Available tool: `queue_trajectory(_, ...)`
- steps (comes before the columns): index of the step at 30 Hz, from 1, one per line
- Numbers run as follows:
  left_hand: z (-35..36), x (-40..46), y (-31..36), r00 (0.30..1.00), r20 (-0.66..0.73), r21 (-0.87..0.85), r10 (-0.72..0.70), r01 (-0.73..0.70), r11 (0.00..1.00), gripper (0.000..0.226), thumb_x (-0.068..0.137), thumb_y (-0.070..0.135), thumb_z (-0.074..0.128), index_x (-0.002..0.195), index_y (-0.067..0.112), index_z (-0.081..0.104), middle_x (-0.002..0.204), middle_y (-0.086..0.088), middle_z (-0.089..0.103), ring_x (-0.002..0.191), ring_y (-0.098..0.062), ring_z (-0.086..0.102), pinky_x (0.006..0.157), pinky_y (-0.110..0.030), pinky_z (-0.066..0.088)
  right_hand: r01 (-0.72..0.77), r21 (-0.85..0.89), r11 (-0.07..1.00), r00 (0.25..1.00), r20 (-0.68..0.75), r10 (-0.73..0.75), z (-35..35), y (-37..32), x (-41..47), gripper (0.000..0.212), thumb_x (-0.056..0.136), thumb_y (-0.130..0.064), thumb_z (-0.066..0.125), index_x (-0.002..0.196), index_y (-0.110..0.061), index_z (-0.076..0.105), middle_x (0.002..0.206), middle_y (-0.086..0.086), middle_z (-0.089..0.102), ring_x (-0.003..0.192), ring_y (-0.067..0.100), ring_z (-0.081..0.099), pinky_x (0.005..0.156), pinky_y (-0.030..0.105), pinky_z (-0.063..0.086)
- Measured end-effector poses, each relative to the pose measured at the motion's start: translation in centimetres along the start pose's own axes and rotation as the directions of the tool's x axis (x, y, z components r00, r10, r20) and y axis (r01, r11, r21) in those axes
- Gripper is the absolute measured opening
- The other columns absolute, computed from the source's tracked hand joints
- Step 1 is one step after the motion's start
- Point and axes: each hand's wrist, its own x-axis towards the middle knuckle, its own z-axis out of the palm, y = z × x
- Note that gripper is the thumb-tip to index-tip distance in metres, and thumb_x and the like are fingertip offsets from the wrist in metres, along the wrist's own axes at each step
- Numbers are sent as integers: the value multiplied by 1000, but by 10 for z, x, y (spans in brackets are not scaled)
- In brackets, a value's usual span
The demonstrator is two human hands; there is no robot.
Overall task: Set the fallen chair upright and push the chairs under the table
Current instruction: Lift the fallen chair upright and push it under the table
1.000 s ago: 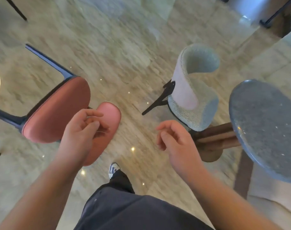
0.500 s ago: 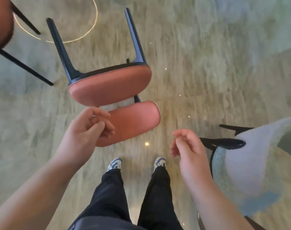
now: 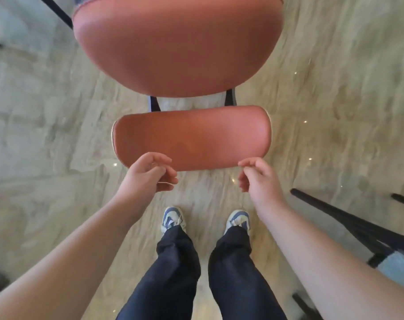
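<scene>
A fallen red chair lies on the marble floor in front of my feet. Its round seat point(image 3: 175, 45) fills the top of the view and its oblong backrest point(image 3: 191, 135) lies nearest me, with dark frame posts between them. My left hand point(image 3: 145, 176) hovers at the backrest's near left edge, fingers half curled and apart, holding nothing. My right hand point(image 3: 258, 179) is at the near right corner, fingertips at or just touching the edge, with no grip closed around it. The table is out of view.
Black legs point(image 3: 339, 218) and a patch of grey-blue upholstery point(image 3: 399, 264) of another chair stick in from the right, close to my right forearm. A dark chair leg point(image 3: 58, 10) crosses the top left. My blue-and-white sneakers point(image 3: 172, 219) stand just behind the backrest.
My view has swung from the table and grey chair onto the red chair, now much closer. Both hands have come forward and apart to the backrest's near edge.
</scene>
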Motion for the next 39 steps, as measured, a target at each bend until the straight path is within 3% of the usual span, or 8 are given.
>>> queue_trajectory(4, 4, 65, -89, 992, 76, 55, -97, 93, 994, 26, 100, -8, 44, 106, 6, 66, 75, 0, 77, 74, -22, 75, 68, -32, 62, -81, -112, 990, 975, 199, 102, 23, 83, 70, 24, 102, -4, 45, 94, -16, 64, 74, 2, 63, 66, 16, 58, 63, 28, 49)
queue_trajectory(11, 26, 208, -228, 903, 345, 198, -255, 195, 961, 23, 104, -8, 46, 113, 0, 65, 92, -12, 77, 88, -28, 75, 85, -44, 62, -119, -262, 958, 827, 508, 242, 59, 209, 217, 18, 102, -3, 47, 100, -11, 63, 85, 6, 69, 75, 18, 66, 65, 27, 54)
queue_trajectory(16, 35, 268, -302, 873, 384, 259, -302, 212, 942, 30, 102, -8, 53, 122, 8, 69, 117, -11, 79, 111, -23, 75, 98, -39, 59, -234, -86, 968, 841, 482, 246, 74, 270, 295, 24, 100, 10, 43, 104, -4, 63, 100, 11, 70, 89, 23, 68, 71, 31, 55)
queue_trajectory(19, 31, 280, -334, 863, 363, 72, -351, 350, 934, 29, 103, -5, 56, 127, 6, 69, 125, -12, 78, 118, -25, 73, 102, -39, 56, -371, 76, 925, 830, 474, 294, 81, 294, 312, 29, 99, 14, 40, 108, 1, 64, 102, 14, 69, 91, 24, 67, 79, 36, 54)
queue_trajectory(23, 35, 279, -352, 796, 310, -220, -520, 593, 775, 26, 106, 2, 53, 130, -5, 61, 133, -27, 67, 125, -38, 65, 99, -43, 53, -522, 237, 819, 813, 430, 393, 87, 305, 302, 28, 101, 10, 39, 114, -6, 58, 108, 16, 67, 95, 28, 66, 89, 41, 52)
queue_trajectory(26, 33, 282, -352, 833, 239, -427, -499, 551, 717, 17, 106, 2, 52, 120, -2, 60, 127, -26, 67, 124, -37, 64, 104, -44, 49, -495, 363, 790, 855, 364, 369, 92, 304, 297, 36, 100, 12, 38, 126, -9, 52, 121, 15, 62, 113, 31, 62, 105, 45, 47)
queue_trajectory(31, 25, 296, -357, 895, 187, -514, -405, 441, 736, 21, 104, -7, 47, 107, 4, 65, 102, -10, 78, 117, -29, 69, 104, -43, 51, -451, 433, 780, 884, 337, 324, 104, 307, 302, 52, 99, 20, 34, 140, -9, 48, 138, 17, 57, 133, 30, 55, 115, 43, 42)
queue_trajectory(39, 28, 304, -360, 921, 175, -577, -348, 382, 722, 24, 103, -3, 56, 122, 8, 65, 110, -7, 78, 108, -22, 73, 87, -37, 60, -399, 476, 784, 916, 252, 313, 115, 311, 311, 46, 99, 14, 49, 137, -12, 52, 131, 10, 61, 131, 27, 58, 118, 42, 42)
